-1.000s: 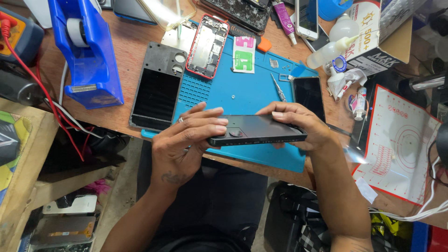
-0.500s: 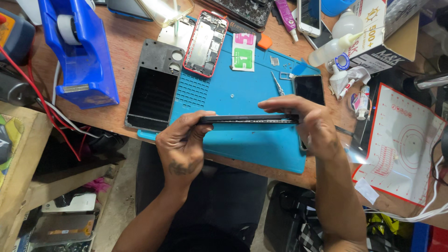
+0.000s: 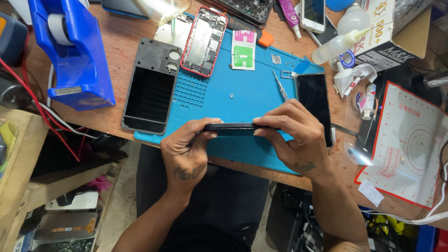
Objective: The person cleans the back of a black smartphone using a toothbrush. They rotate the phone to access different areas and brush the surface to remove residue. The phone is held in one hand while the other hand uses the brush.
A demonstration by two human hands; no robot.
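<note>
I see both hands clamped on a dark phone (image 3: 231, 129) at frame centre, edge-on, long axis left-right above the blue mat (image 3: 233, 93): left hand (image 3: 186, 149) pinching one end, right hand (image 3: 294, 137) the other, probably pressing it shut.

Dark slim phone (image 3: 232, 129), turned edge-on and level, long side across, held above the near edge of blue work mat (image 3: 242, 95)
</note>
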